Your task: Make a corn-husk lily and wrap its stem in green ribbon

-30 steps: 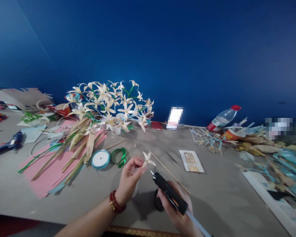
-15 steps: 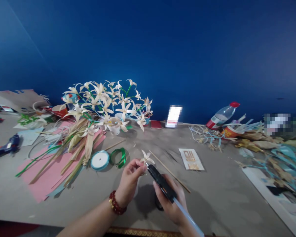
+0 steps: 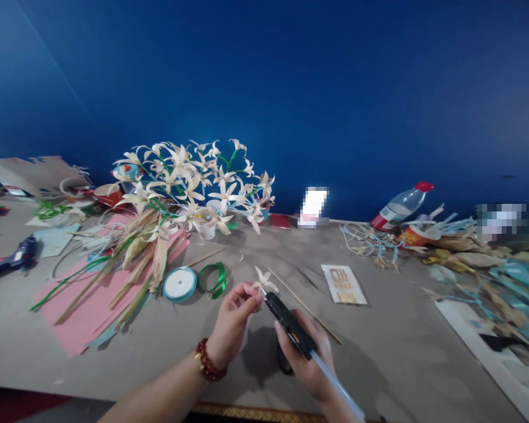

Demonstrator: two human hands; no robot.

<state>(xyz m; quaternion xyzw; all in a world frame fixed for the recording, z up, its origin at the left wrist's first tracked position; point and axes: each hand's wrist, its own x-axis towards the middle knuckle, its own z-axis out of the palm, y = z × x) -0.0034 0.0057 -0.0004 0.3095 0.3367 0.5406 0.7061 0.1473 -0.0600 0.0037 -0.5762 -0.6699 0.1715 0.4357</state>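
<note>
My left hand [image 3: 231, 322] pinches a small cream straw flower [image 3: 264, 281] by its base, just above the table. A red bead bracelet circles that wrist. My right hand [image 3: 307, 358] grips a black glue gun [image 3: 290, 325] with a pale glue stick trailing from its back. The gun's nozzle touches the underside of the flower. Both hands hover over the grey table [image 3: 379, 346] near its front edge.
A big bunch of cream flowers [image 3: 194, 182] on green stems lies at the back left over pink paper [image 3: 83, 311]. Ribbon rolls [image 3: 180, 284], a thin wooden stick [image 3: 306, 307], a card [image 3: 342, 284], a blue glue gun [image 3: 11, 259], a plastic bottle [image 3: 401, 207] and straw scraps surround the hands.
The glue gun has moved up and left until its nozzle meets the flower. My left hand has stayed nearly still with the flower.
</note>
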